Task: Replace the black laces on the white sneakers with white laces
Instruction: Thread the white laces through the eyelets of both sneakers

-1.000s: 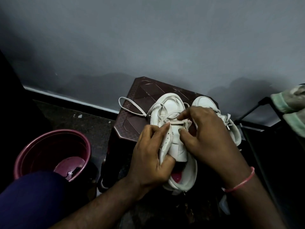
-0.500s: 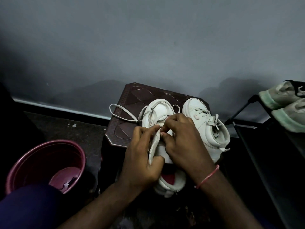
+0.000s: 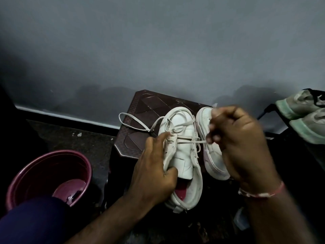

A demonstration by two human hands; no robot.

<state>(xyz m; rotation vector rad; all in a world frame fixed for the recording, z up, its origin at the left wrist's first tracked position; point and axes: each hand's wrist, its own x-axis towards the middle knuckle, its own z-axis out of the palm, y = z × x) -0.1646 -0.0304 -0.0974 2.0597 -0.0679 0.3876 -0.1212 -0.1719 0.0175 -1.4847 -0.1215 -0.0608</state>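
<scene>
Maroon basin at 8 o'clock, left hand gripping the side of the white sneaker on the brown stool dead centre, white lace taut toward 3 o'clock, right hand pinching its end over the second sneaker.

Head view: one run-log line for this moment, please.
left hand: grips sneaker | right hand: pinches white lace, taut | second sneaker: alongside on stool

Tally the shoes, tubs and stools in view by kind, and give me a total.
White sneakers: 2
Grey-green shoes: 2
Maroon tub: 1
Brown stool: 1
Total: 6
</scene>
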